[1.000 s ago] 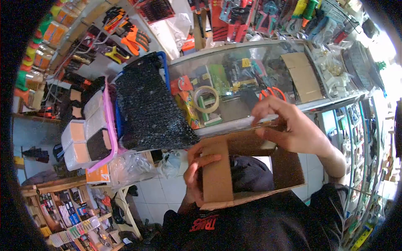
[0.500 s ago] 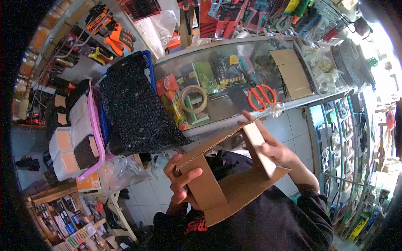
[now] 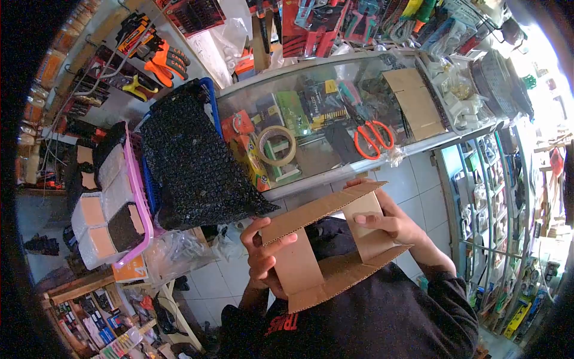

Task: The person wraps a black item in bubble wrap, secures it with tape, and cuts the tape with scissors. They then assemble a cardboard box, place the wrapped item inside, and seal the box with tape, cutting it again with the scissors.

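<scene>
A small brown cardboard box [image 3: 326,212], with its near and far ends open so that I look through it, is held up in front of my dark shirt. My left hand [image 3: 263,257] grips its left wall, fingers over the outside and edge. On the right side, my right hand [image 3: 391,221] clasps the other wall, with the thumb on the inner face and fingers behind the upper panel. Beyond the box, a roll of tape [image 3: 277,145] and orange-handled scissors [image 3: 373,140] lie on the glass counter [image 3: 311,170].
A flat piece of cardboard [image 3: 415,105] lies on the counter's right part. To the left are black bubble wrap [image 3: 191,155] over a blue basket and a pink basket [image 3: 139,200] of wrapped packages. Shelves of goods [image 3: 490,209] stand at right.
The box has tilted and turned, its upper panel now more level and its right side lower. My right thumb has moved onto the inner face of the right wall.
</scene>
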### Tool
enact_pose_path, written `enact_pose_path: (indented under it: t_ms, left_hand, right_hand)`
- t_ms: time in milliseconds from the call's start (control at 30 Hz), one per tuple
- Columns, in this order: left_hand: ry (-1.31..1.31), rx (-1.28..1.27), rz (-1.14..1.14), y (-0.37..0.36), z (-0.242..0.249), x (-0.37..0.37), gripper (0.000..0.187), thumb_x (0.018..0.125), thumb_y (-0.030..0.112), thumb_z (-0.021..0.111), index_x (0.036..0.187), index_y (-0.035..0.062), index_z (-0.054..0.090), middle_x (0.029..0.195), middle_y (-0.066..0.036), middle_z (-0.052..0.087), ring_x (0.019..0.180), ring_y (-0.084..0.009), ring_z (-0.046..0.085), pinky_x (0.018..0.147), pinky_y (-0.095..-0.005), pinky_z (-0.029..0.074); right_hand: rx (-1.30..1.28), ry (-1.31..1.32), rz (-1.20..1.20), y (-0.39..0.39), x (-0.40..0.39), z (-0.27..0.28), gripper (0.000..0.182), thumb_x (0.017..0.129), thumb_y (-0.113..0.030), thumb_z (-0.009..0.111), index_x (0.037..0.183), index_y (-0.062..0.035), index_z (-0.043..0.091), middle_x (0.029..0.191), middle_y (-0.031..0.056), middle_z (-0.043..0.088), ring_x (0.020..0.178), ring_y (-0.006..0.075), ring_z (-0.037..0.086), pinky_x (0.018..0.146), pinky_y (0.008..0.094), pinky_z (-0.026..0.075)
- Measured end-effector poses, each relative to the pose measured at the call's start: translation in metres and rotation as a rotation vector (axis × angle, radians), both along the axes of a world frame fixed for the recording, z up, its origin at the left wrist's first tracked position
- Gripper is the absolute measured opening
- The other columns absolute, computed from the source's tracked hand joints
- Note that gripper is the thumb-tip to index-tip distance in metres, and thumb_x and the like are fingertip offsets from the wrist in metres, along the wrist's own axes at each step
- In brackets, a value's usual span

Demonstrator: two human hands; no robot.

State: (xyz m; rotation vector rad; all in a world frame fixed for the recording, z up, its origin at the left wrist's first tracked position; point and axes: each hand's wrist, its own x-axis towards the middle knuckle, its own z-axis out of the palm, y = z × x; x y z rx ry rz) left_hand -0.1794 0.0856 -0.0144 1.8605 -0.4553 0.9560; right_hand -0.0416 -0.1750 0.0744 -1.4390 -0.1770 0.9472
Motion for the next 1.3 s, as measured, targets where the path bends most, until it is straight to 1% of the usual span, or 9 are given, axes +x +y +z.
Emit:
enact_pose_path:
  t_ms: [100,200,300,400,500,800,933,1167,1300]
  left_hand:
    - [0.009,-0.092,-0.041,-0.005,0.011,0.011,0.06,0.103,0.062,0.037,0.152,0.0262,0.034,0.114,-0.016,0.073,0.132,-0.0395,0.042,0.108,-0.0542,0.041]
    - [0.05,-0.211,-0.052,-0.012,-0.003,0.005,0.07,0.098,0.066,0.047,0.152,0.0241,0.032,0.11,-0.017,0.073,0.131,-0.0394,0.044,0.106,-0.0514,0.044]
    - [0.094,-0.258,-0.077,-0.009,-0.033,0.009,0.094,0.085,0.068,0.065,0.154,0.0176,0.026,0.109,-0.019,0.071,0.13,-0.0399,0.047,0.107,-0.05,0.043]
    - [0.075,-0.1,-0.118,-0.007,-0.005,0.02,0.117,0.074,0.07,0.076,0.157,0.0109,0.019,0.111,-0.022,0.069,0.13,-0.0408,0.048,0.111,-0.0509,0.037]
    - [0.121,-0.095,-0.135,-0.01,0.003,0.025,0.117,0.074,0.068,0.076,0.157,0.0096,0.016,0.11,-0.02,0.069,0.129,-0.04,0.049,0.114,-0.0533,0.033]
    - [0.162,-0.245,-0.124,-0.039,-0.009,0.03,0.102,0.087,0.062,0.071,0.157,0.0133,0.016,0.106,-0.018,0.071,0.13,-0.0349,0.051,0.112,-0.0487,0.04]
    - [0.176,-0.214,-0.117,-0.039,-0.02,0.03,0.087,0.095,0.052,0.065,0.158,0.0155,0.016,0.106,-0.019,0.071,0.126,-0.0334,0.056,0.106,-0.0467,0.048]
    - [0.224,-0.386,-0.081,-0.048,-0.021,0.012,0.133,0.063,0.07,0.083,0.159,0.0166,0.009,0.136,-0.024,0.052,0.122,-0.0375,0.059,0.106,-0.0485,0.047]
    - [0.158,-0.429,-0.103,-0.052,-0.017,0.011,0.134,0.062,0.061,0.086,0.159,0.0168,0.005,0.137,-0.027,0.046,0.125,-0.0428,0.055,0.106,-0.0517,0.045]
  right_hand:
    - [0.047,-0.013,0.008,-0.005,-0.006,-0.008,0.079,0.088,-0.031,0.073,0.152,-0.0029,0.034,0.143,0.0127,0.048,0.134,0.0245,0.047,0.113,0.0395,0.035]
    - [0.023,-0.355,0.07,-0.016,-0.009,-0.026,0.07,0.095,-0.03,0.069,0.15,-0.0032,0.035,0.142,0.0123,0.048,0.136,0.024,0.044,0.113,0.0388,0.034]
    - [0.021,-0.074,0.037,-0.021,-0.006,-0.021,0.069,0.095,-0.027,0.07,0.149,-0.0021,0.036,0.144,0.0122,0.046,0.137,0.0244,0.042,0.114,0.039,0.032]
    - [0.166,-0.154,-0.065,-0.018,-0.01,-0.014,0.068,0.098,-0.036,0.064,0.149,-0.0009,0.036,0.148,0.0123,0.042,0.138,0.025,0.042,0.115,0.0405,0.031]
    - [0.209,-0.24,-0.045,-0.032,-0.01,-0.034,0.072,0.104,-0.051,0.054,0.153,-0.0037,0.029,0.144,0.0113,0.044,0.141,0.0201,0.035,0.115,0.0376,0.03]
    - [0.445,-0.477,0.004,-0.059,-0.015,-0.042,0.126,0.08,-0.093,0.044,0.156,0.003,0.015,0.157,0.0185,0.026,0.149,0.0285,0.027,0.118,0.0456,0.025]
    - [0.276,-0.423,-0.014,-0.069,-0.024,-0.028,0.103,0.09,-0.072,0.057,0.155,-0.0009,0.021,0.154,0.0161,0.03,0.149,0.0277,0.024,0.12,0.0459,0.019]
    - [0.276,-0.278,-0.189,-0.064,-0.038,-0.033,0.051,0.101,-0.029,0.06,0.142,-0.008,0.039,0.147,0.0105,0.038,0.147,0.0239,0.027,0.12,0.0459,0.02]
    - [0.219,-0.281,-0.219,-0.061,-0.041,-0.033,0.04,0.102,-0.015,0.058,0.138,-0.0082,0.043,0.142,0.0088,0.042,0.142,0.0219,0.036,0.117,0.0446,0.029]
